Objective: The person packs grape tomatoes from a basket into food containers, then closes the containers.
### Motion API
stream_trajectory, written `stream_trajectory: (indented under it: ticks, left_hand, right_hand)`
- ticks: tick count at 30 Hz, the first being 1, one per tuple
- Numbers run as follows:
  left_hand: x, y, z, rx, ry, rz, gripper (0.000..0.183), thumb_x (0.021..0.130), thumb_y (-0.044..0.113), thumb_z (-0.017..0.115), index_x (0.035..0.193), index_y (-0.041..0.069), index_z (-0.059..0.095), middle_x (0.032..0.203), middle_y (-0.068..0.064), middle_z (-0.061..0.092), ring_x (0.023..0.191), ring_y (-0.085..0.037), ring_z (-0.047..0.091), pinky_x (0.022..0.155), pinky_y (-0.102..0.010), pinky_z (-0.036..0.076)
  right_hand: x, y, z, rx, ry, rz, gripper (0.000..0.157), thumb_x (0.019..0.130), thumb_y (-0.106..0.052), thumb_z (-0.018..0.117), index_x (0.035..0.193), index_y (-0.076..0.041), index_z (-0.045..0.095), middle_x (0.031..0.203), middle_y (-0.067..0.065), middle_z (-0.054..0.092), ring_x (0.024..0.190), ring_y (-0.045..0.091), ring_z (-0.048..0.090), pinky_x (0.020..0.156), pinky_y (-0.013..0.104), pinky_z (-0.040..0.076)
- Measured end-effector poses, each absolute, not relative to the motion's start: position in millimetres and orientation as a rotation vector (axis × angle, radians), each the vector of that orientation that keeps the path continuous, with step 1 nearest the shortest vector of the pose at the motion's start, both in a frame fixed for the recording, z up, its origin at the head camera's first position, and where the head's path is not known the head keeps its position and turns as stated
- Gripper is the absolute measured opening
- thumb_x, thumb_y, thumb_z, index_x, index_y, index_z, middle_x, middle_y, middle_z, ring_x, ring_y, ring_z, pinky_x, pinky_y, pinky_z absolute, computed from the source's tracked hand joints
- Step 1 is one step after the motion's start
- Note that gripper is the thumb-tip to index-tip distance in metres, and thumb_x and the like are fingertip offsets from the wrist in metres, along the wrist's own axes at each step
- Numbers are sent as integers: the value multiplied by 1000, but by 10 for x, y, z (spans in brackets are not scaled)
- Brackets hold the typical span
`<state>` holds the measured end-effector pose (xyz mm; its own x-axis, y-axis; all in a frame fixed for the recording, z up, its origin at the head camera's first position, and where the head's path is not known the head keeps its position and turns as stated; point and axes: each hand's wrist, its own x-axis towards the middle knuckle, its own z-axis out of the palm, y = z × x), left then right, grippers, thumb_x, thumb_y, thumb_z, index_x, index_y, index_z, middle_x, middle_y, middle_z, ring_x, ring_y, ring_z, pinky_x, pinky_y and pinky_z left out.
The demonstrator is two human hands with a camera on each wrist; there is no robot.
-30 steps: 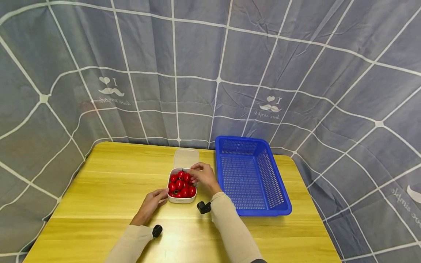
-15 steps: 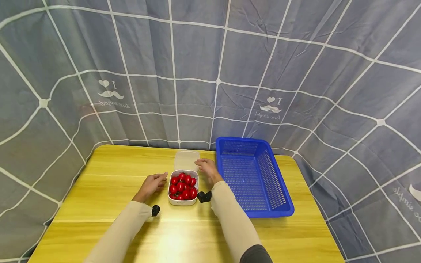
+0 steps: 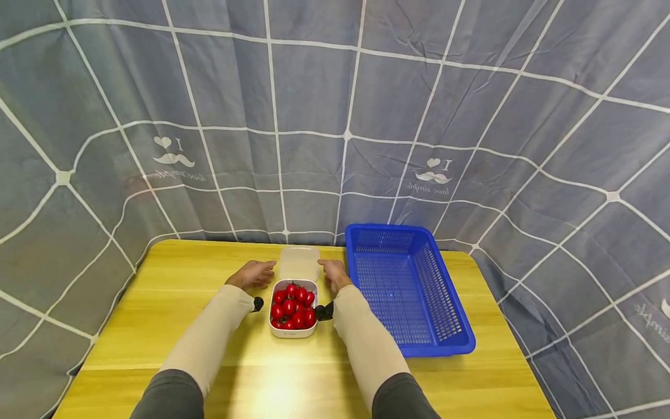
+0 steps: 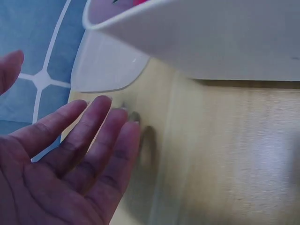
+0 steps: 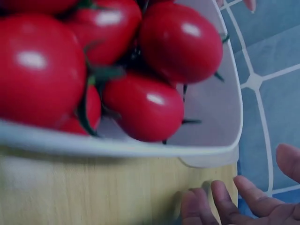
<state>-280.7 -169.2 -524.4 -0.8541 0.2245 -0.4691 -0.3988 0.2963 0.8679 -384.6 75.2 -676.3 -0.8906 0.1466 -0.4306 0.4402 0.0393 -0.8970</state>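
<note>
A small white square box [image 3: 292, 334] filled with red cherry tomatoes [image 3: 289, 306] stands on the wooden table. Just behind it lies a flat, pale translucent lid [image 3: 299, 263]. My left hand [image 3: 252, 274] is off the lid's left side, its fingers [image 4: 96, 122] extended and holding nothing in the left wrist view. On the other side my right hand [image 3: 335, 274] is close to the lid's right edge. Fingers of that hand [image 5: 225, 201] look loosely extended in the right wrist view, with nothing held; whether they touch the lid I cannot tell. Several tomatoes carry green stems.
A blue perforated plastic basket [image 3: 467, 343] stands on the right of the table [image 3: 157, 314], close to my right forearm. A grey curtain [image 3: 309, 75] with white grid lines hangs behind the table's back edge and around the sides.
My right hand has left the box's right rim and moved back beside the lid. My left hand has let go of the box's left side and also moved farther back.
</note>
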Motion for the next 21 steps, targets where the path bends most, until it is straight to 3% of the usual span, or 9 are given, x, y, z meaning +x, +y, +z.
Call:
stream_trajectory:
  ticks: [3,7,10,13,17,21]
  left_hand:
    - [-2835,-1711,-5256,-173,2039,1603,61,103,34,41,136,-18,39,139,-32,44,115,-35,54,97,-37,53]
    - [-2861,-1710,-5275,-233,2018,1651,64,103,36,43,134,-19,40,133,-30,50,98,-23,60,90,-31,56]
    - [-2885,-1676,-5303,-279,1985,1713,64,102,37,45,132,-19,41,125,-26,56,87,-15,60,85,-27,57]
    - [-2908,-1635,-5335,-328,1937,1761,62,102,36,46,132,-18,40,121,-23,57,83,-12,59,83,-26,58]
    - [-2945,-1585,-5369,-352,1892,1796,62,102,36,45,133,-18,37,127,-24,52,91,-15,57,86,-28,57]
    - [-2995,-1545,-5394,-338,1873,1809,65,102,38,43,134,-18,35,125,-22,49,98,-19,55,86,-30,58]
  right_hand:
    - [-3876,754,-6836,611,2082,-1949,21,85,-23,69,75,-11,55,68,-1,48,42,5,34,35,17,33]
    - [-4175,741,-7278,669,2023,-1955,17,87,-24,68,88,-10,59,81,2,52,51,9,42,41,21,40]
    - [-4485,783,-7774,687,1994,-1954,24,84,-29,73,97,-12,62,91,3,54,61,14,48,44,25,43]
    - [-4594,825,-8001,648,1967,-1973,33,76,-36,79,97,-16,65,90,2,54,66,15,49,46,26,44]
    - [-4420,811,-7751,572,1942,-2021,29,75,-33,80,91,-15,64,79,0,52,64,13,48,47,23,46]
    - [-4150,736,-7282,574,2001,-2013,22,86,-25,71,97,-8,61,83,5,52,67,15,49,52,24,51]
